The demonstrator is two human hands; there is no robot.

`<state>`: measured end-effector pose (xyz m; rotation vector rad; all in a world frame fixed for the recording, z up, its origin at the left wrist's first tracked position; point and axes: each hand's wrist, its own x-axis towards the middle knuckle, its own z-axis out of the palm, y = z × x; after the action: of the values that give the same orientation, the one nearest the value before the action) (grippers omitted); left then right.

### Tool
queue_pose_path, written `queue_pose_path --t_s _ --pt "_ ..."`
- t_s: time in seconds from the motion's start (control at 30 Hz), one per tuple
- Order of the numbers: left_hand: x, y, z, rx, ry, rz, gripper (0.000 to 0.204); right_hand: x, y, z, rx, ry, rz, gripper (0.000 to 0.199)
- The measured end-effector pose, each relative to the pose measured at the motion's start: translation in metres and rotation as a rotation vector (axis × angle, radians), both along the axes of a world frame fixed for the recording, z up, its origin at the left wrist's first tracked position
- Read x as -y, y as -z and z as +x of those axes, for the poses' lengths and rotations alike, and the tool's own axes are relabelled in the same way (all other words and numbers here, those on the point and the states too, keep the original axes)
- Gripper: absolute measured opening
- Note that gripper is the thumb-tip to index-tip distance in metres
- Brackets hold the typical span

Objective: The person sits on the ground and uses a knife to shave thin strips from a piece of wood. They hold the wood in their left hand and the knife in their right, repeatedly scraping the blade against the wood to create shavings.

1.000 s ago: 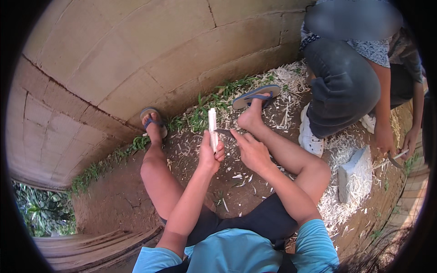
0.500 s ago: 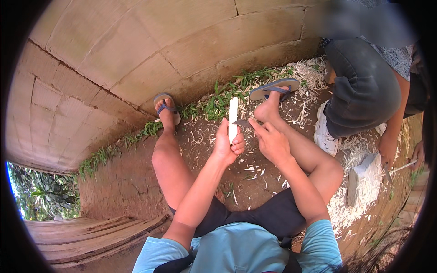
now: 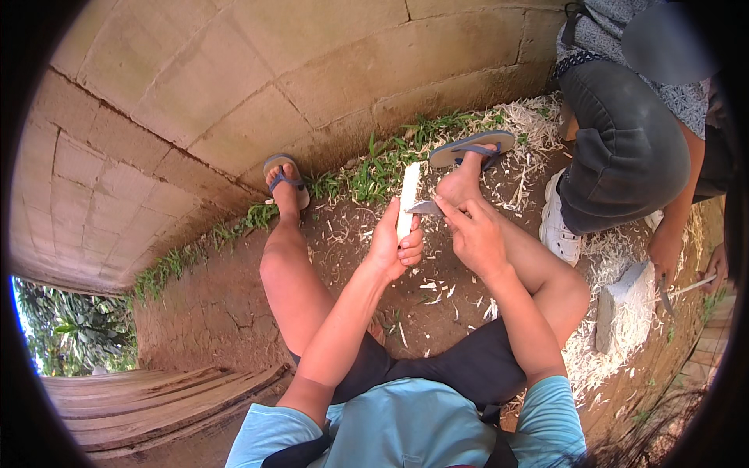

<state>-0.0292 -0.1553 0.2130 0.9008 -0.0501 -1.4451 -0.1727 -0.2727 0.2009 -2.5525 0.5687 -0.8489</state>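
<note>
Gripped upright in my left hand (image 3: 395, 248) is a pale strip of wood (image 3: 409, 195), its upper part standing clear above the fingers. My right hand (image 3: 474, 238) is closed on a small knife (image 3: 424, 207); the handle is mostly hidden in the fingers. The blade points left, and its tip meets the strip's right side just above my left fingers. Both hands are over the bare soil between my bent legs.
Wood shavings (image 3: 538, 129) litter the soil around my feet and to the right. A concrete block wall (image 3: 328, 70) runs along the far side. At right, a co-worker crouches beside a pale block (image 3: 624, 308), with a knife (image 3: 665, 296) and a thin stick (image 3: 693, 284) in their hands.
The wood strip has tilted slightly to the right at its top. My knife's blade has turned and now looks brighter. My right hand has shifted slightly right.
</note>
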Motion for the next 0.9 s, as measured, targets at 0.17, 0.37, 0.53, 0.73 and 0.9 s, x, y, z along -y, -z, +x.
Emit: queue_pose_path --t_s 0.17,0.37,0.53,0.73,0.9 --pt "0.000 -0.002 -0.008 0.052 0.008 0.026 0.056 0.002 0.003 -0.003 -0.015 0.007 0.033 0.054" --pt "-0.004 -0.004 -0.018 0.143 -0.036 0.038 0.056 0.000 0.001 -0.003 -0.012 0.044 -0.048 0.057" --pt "0.001 -0.011 -0.018 0.139 -0.078 0.077 0.055 -0.003 0.012 0.007 0.018 0.089 0.019 0.056" --pt "0.006 0.000 -0.012 0.153 -0.082 0.077 0.054 -0.002 0.024 0.015 0.010 0.058 0.103 0.052" --pt "0.001 0.002 -0.010 0.050 -0.094 0.046 0.055 0.000 0.036 0.015 0.046 -0.129 0.315 0.041"
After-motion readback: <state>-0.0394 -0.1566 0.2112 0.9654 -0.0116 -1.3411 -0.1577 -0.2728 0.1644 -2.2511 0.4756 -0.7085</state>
